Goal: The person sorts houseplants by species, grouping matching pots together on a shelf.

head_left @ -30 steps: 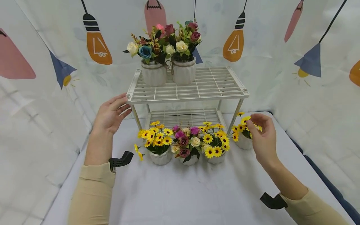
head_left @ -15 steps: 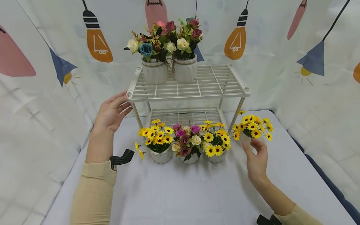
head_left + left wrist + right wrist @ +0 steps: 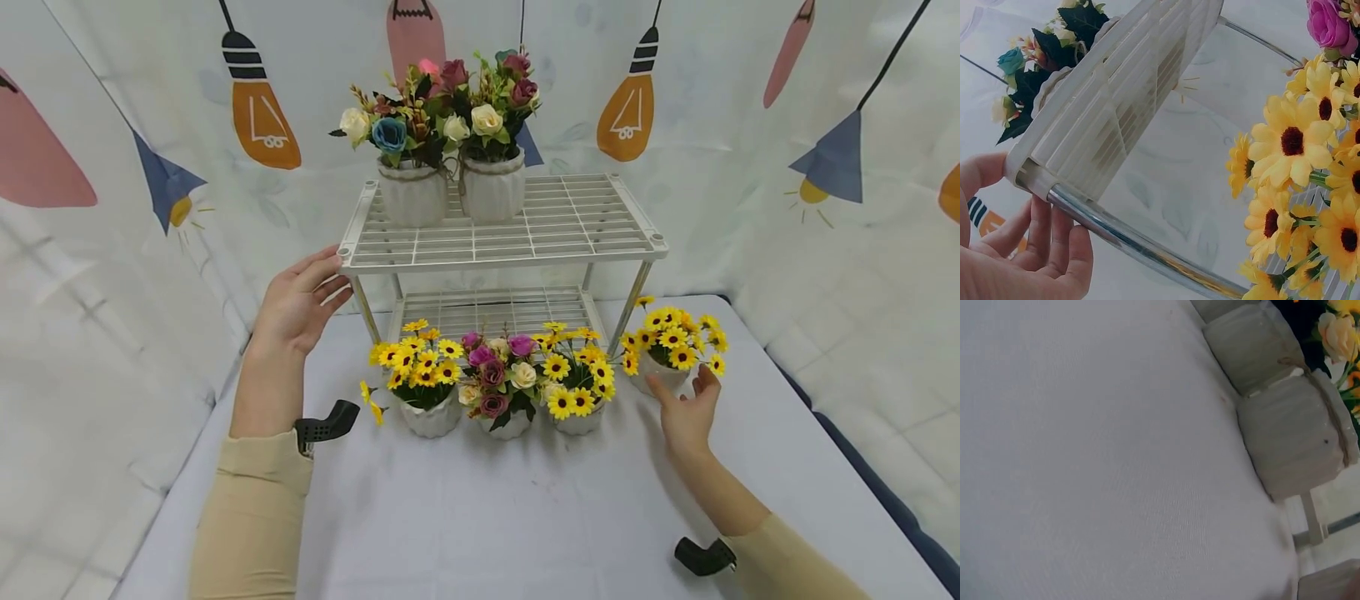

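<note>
In the head view my left hand [image 3: 291,304] holds the front left corner of a white two-tier rack [image 3: 570,263]. The left wrist view has the thumb at the corner and the other fingers curled beneath it by the metal post [image 3: 1147,250]. At the right, my right hand [image 3: 688,417] is at a potted yellow sunflower plant [image 3: 673,337], thumb overlapping the front of its white pot and fingers spread at the right side. Two potted rose arrangements [image 3: 412,196] [image 3: 492,187] stand on the rack's top tier.
In front of the rack, a row holds a left sunflower pot [image 3: 429,417], a purple and cream rose pot [image 3: 508,427] and another sunflower pot [image 3: 576,423]. White cloth [image 3: 480,517] covers the table. A printed curtain [image 3: 712,167] hangs behind.
My right hand has come down from over the right sunflower plant's blooms to the front and side of its pot. My left hand keeps its hold on the rack corner.
</note>
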`<state>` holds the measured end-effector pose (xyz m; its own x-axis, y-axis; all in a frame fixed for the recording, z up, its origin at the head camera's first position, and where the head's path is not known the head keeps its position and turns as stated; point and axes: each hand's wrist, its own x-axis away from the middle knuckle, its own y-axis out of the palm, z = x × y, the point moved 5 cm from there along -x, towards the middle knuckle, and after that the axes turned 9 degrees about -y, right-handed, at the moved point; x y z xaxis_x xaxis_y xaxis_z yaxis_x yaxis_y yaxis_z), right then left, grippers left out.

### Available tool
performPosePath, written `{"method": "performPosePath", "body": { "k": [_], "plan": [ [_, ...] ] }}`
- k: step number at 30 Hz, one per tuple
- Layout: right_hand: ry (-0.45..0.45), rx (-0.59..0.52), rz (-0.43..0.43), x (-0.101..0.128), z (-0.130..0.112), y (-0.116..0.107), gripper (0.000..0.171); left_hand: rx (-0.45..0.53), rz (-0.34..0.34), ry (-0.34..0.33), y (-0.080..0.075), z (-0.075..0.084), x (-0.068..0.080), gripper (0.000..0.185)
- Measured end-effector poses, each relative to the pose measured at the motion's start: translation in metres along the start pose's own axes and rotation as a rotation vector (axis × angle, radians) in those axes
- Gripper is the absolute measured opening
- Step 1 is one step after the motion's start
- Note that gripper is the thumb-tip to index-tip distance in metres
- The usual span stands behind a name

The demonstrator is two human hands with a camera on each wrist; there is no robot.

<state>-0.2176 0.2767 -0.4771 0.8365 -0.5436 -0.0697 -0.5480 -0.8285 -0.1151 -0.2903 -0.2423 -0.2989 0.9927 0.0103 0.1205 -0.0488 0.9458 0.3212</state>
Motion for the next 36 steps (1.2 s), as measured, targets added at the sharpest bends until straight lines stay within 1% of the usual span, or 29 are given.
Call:
{"method": "performPosePath", "body": {
  "k": [5,9,12,19,28,30,33,36],
  "plan": [
    [0.038,0.045,-0.029,-0.009,0.011,0.005,0.103,-0.004,0.004,-0.004,0.000,-0.001,0.000,0.064],
    [0.008,0.094,-0.051,-0.016,0.016,0.006,0.106,-0.007,0.000,-0.002,0.001,-0.002,-0.001,0.063],
    [-0.011,0.105,-0.063,-0.022,0.017,0.007,0.106,-0.006,-0.003,0.000,0.001,-0.002,-0.002,0.061],
    [-0.051,0.036,-0.058,-0.031,0.016,0.010,0.100,0.002,-0.006,0.006,0.001,-0.002,-0.002,0.057],
    [-0.129,0.092,-0.069,-0.037,0.015,0.008,0.101,0.024,-0.020,0.019,0.002,-0.001,-0.001,0.055],
    [-0.146,0.125,-0.069,-0.038,0.014,0.007,0.102,0.025,-0.020,0.023,0.001,-0.001,-0.001,0.056],
    [-0.141,0.170,-0.062,-0.038,0.014,0.005,0.108,0.019,-0.015,0.026,0.001,-0.001,-0.001,0.057],
    [-0.113,0.177,-0.062,-0.037,0.014,0.002,0.114,0.014,-0.008,0.024,0.001,-0.001,-0.001,0.057]
  ]
}}
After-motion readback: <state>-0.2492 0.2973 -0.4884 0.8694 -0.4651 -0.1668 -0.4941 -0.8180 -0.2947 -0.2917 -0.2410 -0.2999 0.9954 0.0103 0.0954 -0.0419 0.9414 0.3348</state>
